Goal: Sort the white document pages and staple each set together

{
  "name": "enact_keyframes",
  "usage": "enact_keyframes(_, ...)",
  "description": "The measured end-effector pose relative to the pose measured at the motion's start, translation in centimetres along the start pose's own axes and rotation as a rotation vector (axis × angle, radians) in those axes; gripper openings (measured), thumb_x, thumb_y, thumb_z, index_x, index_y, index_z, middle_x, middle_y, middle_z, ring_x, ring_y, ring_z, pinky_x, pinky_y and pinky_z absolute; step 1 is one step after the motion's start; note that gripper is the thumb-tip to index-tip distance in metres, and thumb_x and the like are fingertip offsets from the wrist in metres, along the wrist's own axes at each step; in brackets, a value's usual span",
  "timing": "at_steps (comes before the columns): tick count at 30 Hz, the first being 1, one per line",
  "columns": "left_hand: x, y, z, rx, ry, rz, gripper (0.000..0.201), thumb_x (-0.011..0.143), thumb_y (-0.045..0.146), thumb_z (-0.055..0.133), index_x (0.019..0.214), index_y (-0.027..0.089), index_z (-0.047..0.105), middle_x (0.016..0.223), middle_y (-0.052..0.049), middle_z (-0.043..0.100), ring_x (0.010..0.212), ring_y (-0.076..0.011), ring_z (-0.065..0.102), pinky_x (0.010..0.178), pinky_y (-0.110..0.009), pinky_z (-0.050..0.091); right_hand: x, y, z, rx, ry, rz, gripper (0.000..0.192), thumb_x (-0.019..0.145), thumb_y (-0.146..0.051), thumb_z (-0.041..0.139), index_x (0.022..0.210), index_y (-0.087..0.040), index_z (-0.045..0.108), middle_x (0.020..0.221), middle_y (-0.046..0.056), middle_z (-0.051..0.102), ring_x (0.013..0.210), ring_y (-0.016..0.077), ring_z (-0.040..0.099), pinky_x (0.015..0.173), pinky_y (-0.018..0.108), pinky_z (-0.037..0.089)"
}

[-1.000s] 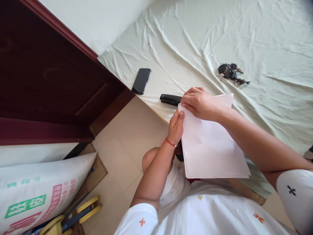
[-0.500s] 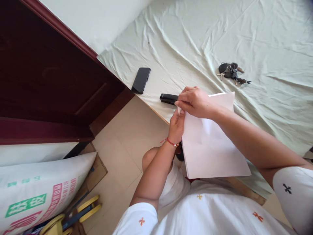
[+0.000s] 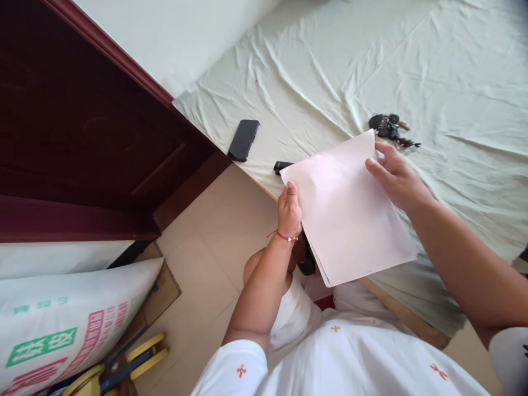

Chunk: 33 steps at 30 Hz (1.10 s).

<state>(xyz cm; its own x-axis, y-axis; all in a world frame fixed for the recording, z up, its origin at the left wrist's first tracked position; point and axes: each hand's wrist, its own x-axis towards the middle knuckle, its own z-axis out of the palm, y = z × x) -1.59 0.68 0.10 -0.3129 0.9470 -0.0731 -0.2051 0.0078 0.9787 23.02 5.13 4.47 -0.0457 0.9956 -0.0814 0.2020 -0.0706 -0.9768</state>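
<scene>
A small stack of white paper sheets [image 3: 350, 203] is held tilted in front of me, its lower left edges slightly fanned apart. My left hand [image 3: 290, 212], with a red string bracelet, is closed on the left edge, thumb on top. At the upper right edge my right hand [image 3: 398, 175] has its thumb over the front of the paper and its fingers at the side. Beyond the upper left corner of the paper lies a black stapler [image 3: 281, 166]; only one end shows, the rest is hidden by the sheets.
A bed-like surface with a wrinkled pale green sheet [image 3: 313, 110] stretches ahead. On it lie a black phone [image 3: 244, 140] near the left edge and a bunch of keys [image 3: 390, 127] beyond my right hand. Left are a dark red door [image 3: 94, 121] and a printed white sack [image 3: 74, 319].
My right hand has moved from the upper left corner by the stapler to the right edge of the paper. The stack has turned and now covers most of the stapler.
</scene>
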Motion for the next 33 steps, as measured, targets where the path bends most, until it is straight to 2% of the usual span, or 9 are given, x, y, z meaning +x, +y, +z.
enact_keyframes(2,0.3,-0.2,-0.9,-0.015,0.038,-0.005,0.075,0.085,0.088,0.061,0.112,0.02,0.076,0.127,-0.011,0.079,0.136,-0.0281,0.067,0.117,-0.041,0.054,-0.7,0.1,0.2,0.226,-0.117,0.153,0.055,0.082,-0.055,0.082,0.128,-0.026,0.07,0.102,0.005,0.079,0.087,0.0238,0.077,0.077,0.038,0.062)
enact_keyframes(4,0.7,-0.4,-2.0,-0.012,0.09,-0.01,0.072,0.089,0.084,0.059,0.12,0.021,0.075,0.139,-0.012,0.075,0.146,-0.0269,0.06,0.124,-0.041,0.049,-1.2,0.0,0.5,0.338,-0.215,0.297,0.048,0.073,-0.05,0.091,0.11,-0.023,0.076,0.095,0.007,0.08,0.075,0.0224,0.076,0.07,0.035,0.063)
enact_keyframes(8,1.7,-0.4,-3.0,0.033,0.159,-0.034,0.065,0.098,0.077,0.052,0.128,0.022,0.073,0.147,-0.011,0.071,0.153,-0.0251,0.054,0.127,-0.041,0.046,-1.7,-0.2,1.4,0.25,-0.253,0.525,0.035,0.065,-0.041,0.098,0.079,-0.017,0.078,0.081,0.014,0.08,0.06,0.0227,0.071,0.053,0.032,0.059)
enact_keyframes(15,0.8,0.2,-1.7,-0.058,-0.095,-0.103,0.057,0.093,0.072,0.067,0.117,0.021,0.074,0.128,-0.01,0.078,0.135,-0.0274,0.067,0.116,-0.043,0.053,-2.0,0.0,2.0,0.32,0.027,0.377,0.032,0.064,-0.037,0.099,0.075,-0.019,0.075,0.082,0.008,0.08,0.063,0.0192,0.071,0.057,0.03,0.06)
enact_keyframes(22,-0.4,-0.7,-1.4,0.137,-0.052,0.034,0.055,0.099,0.072,0.055,0.112,0.022,0.074,0.116,-0.009,0.078,0.12,-0.0226,0.071,0.109,-0.036,0.054,-2.1,0.9,2.5,0.343,0.022,0.32,0.039,0.072,-0.054,0.095,0.078,-0.022,0.073,0.079,0.005,0.078,0.063,0.0172,0.068,0.057,0.028,0.057)
enact_keyframes(25,-0.3,-0.5,-1.0,0.114,-0.04,0.036,0.048,0.099,0.069,0.06,0.101,0.022,0.07,0.102,-0.005,0.075,0.102,-0.0188,0.071,0.097,-0.032,0.056,-1.8,0.7,1.5,0.333,0.021,0.399,0.04,0.07,-0.054,0.095,0.075,-0.021,0.074,0.079,0.007,0.079,0.062,0.0188,0.07,0.055,0.029,0.058)
enact_keyframes(29,0.9,-0.4,-0.9,0.13,-0.039,-0.009,0.042,0.097,0.065,0.066,0.093,0.023,0.061,0.084,0.0,0.065,0.08,-0.0151,0.064,0.081,-0.028,0.055,-1.7,-0.2,-1.6,0.184,-0.071,0.613,0.035,0.067,-0.047,0.096,0.074,-0.019,0.077,0.077,0.013,0.079,0.056,0.0247,0.071,0.048,0.035,0.059)
enact_keyframes(31,1.9,-0.4,-1.2,0.216,0.007,0.021,0.037,0.098,0.06,0.066,0.099,0.024,0.061,0.085,-0.001,0.065,0.079,-0.0154,0.063,0.079,-0.029,0.054,-1.8,-0.6,-3.0,0.094,-0.081,0.682,0.032,0.069,-0.044,0.095,0.069,-0.018,0.077,0.073,0.016,0.077,0.051,0.0264,0.07,0.044,0.036,0.056)
enact_keyframes(33,3.1,-0.1,-1.5,0.366,0.083,0.133,0.029,0.097,0.051,0.069,0.105,0.023,0.062,0.094,-0.004,0.068,0.086,-0.0175,0.066,0.085,-0.032,0.054,-1.8,-1.0,-4.0,0.048,-0.095,0.721,0.032,0.069,-0.044,0.094,0.066,-0.017,0.077,0.072,0.019,0.076,0.049,0.0277,0.07,0.042,0.035,0.054)
